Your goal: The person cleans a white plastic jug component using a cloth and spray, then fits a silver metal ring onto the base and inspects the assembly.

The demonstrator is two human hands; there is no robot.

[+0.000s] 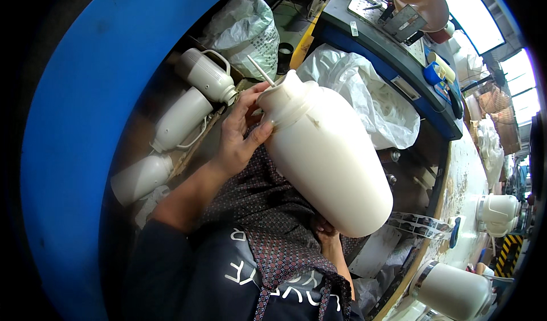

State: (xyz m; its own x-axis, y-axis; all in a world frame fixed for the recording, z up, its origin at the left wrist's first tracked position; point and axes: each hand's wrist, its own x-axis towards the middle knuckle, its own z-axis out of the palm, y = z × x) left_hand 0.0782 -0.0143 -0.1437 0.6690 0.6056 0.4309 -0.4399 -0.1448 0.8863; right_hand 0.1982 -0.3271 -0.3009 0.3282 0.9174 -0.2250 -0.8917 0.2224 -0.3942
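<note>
A cluttered workshop spread out around the jug (pixel 330 161): a wide blue panel (pixel 68 121) curved down the far left of it, a dark desk (pixel 342 12) stood beyond it to the right, and a worn bench (pixel 464 176) ran along its right side. The jug, white and smooth, was tilted above the patterned apron (pixel 285 255), its mouth toward the far left and its rounded base toward the near right. The left hand (pixel 236 132) was grasping it by the neck. A thin pale rod (pixel 260 69) stuck up at the jug's mouth (whether the fingers also held it, I could not tell). The right hand (pixel 326 230) was at the jug's base, mostly hidden by it, so I could not tell whether it gripped or merely supported. Left of the jug lay three pale jugs (pixel 182 119), two with handles showing. Just beyond the jug was a white bag (pixel 364 87); right of it, two banded jugs (pixel 456 289) were on the bench.
</note>
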